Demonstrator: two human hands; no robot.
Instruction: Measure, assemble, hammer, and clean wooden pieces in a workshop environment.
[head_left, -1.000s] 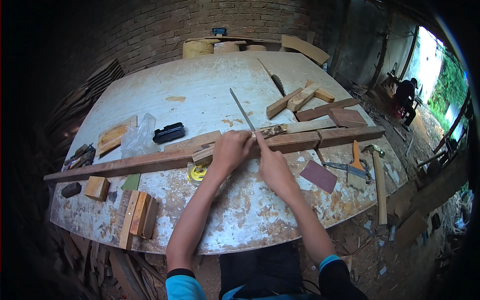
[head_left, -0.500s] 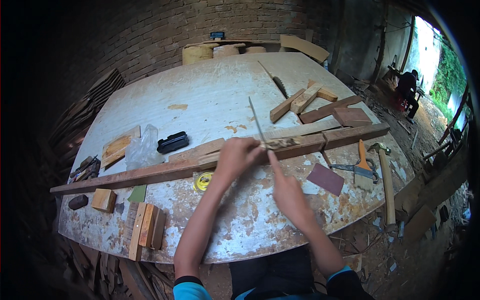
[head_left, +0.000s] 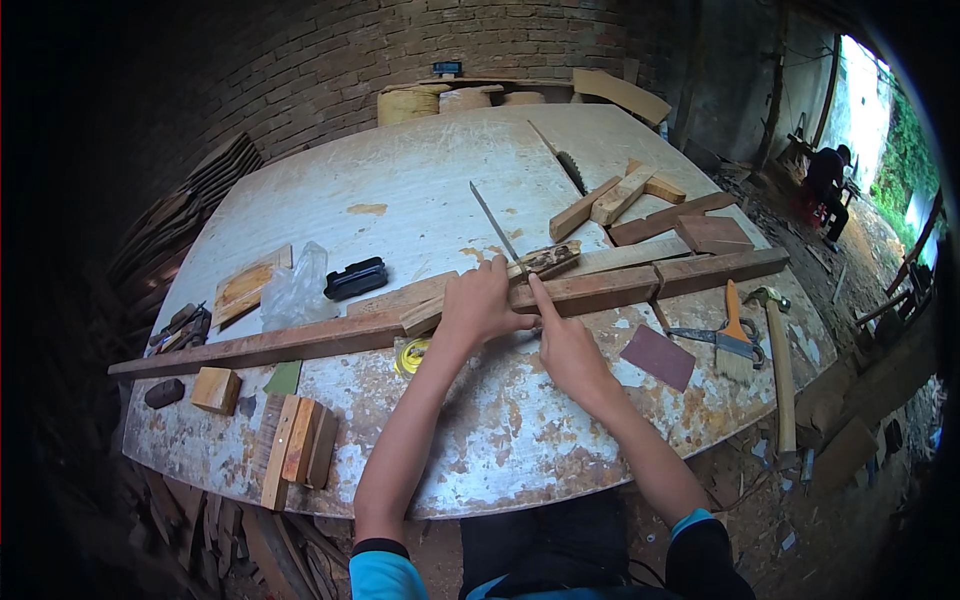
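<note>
My left hand (head_left: 483, 308) is closed over a wooden strip (head_left: 425, 315), pressing it down on a long reddish-brown beam (head_left: 300, 342). The strip lies aslant, its rough, dark-marked end (head_left: 553, 258) sticking out to the right of my fingers. In my right hand (head_left: 572, 355) is a hand saw (head_left: 490, 215), its narrow blade seen nearly edge-on and pointing away to the upper left. That blade crosses the strip close beside my left fingers. My right index finger stretches along the saw; its handle is hidden in my grip. A yellow tape measure (head_left: 411, 355) lies beside my left wrist.
Across the worn table (head_left: 480, 440) lie a brush (head_left: 735, 335), scissors (head_left: 692, 335), hammer (head_left: 780, 370), reddish sandpaper (head_left: 658, 357), plastic bag (head_left: 297, 290), black case (head_left: 356, 279) and wood blocks (head_left: 300, 440). A circular blade (head_left: 571, 172) rises through the tabletop. Another person (head_left: 827, 185) sits far right.
The strip has turned, its rough end swinging away from me. The saw's tip has moved left, and its blade leans more. My left hand has risen slightly on the strip.
</note>
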